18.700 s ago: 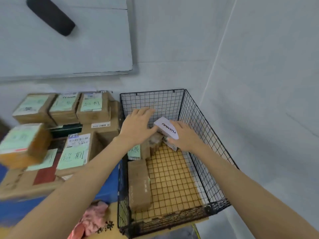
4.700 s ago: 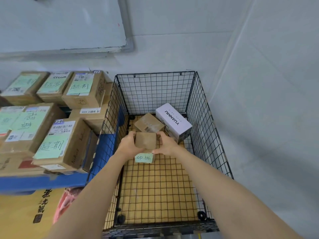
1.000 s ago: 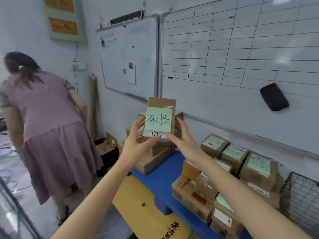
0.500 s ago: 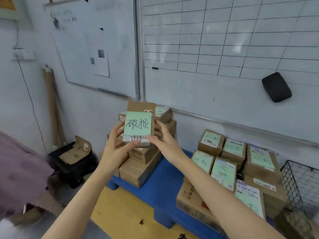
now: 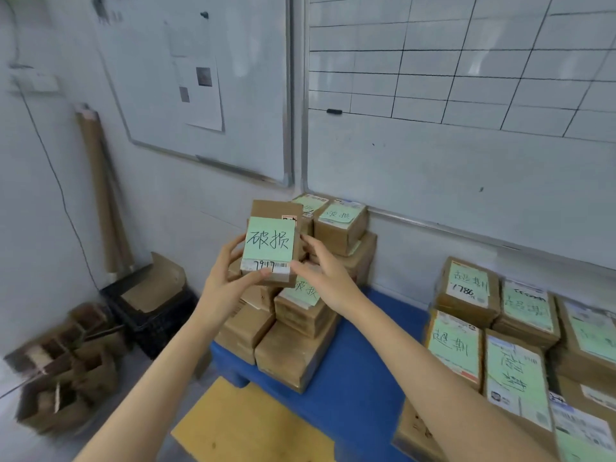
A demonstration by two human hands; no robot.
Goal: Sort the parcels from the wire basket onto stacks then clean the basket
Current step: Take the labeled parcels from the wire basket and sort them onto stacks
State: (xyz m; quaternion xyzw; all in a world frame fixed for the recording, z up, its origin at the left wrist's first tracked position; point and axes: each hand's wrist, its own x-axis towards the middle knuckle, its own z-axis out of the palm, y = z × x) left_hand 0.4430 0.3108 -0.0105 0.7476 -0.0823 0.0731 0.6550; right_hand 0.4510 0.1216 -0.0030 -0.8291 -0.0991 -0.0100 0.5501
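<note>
The barcode label [image 5: 283,266] on the held parcel [image 5: 270,243] is partly covered by the thumb of the left hand [image 5: 223,288]. The stack [image 5: 300,315] behind the fingers [image 5: 230,250] is largely hidden. Labelled parcels [image 5: 590,335] far right of the fingers are cut off by the frame edge.

Right under the held parcel [image 5: 271,243] a tall parcel stack [image 5: 296,328] fills the way down. Bare blue platform [image 5: 350,395] leaves room at 5 o'clock. More parcels [image 5: 466,288] block 4 o'clock; a black crate [image 5: 156,325] blocks 8 o'clock.
</note>
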